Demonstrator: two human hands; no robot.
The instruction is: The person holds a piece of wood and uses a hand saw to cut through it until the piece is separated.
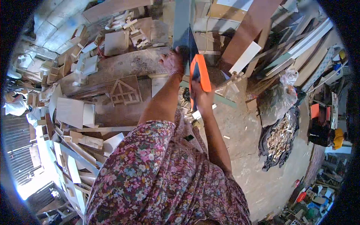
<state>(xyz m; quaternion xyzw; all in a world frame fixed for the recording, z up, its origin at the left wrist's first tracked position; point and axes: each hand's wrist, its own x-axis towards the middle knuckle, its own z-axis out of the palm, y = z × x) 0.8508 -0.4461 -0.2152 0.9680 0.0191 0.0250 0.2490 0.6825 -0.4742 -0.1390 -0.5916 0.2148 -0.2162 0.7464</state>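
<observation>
A hand saw with an orange handle is in my right hand, whose fingers are wrapped round the grip. Its dark blade runs away from me along the right edge of a long grey board. My left hand rests against the near part of this board, fingers spread and partly in shadow. Where the blade meets the board, I cannot make out a cut clearly. Under my left wrist is a worn wooden bench.
Small wooden pieces lie on the bench. A frame with a house-shaped pattern and a pale box are at left. Planks lean at upper right. A dark sack of wood scraps lies on the floor at right.
</observation>
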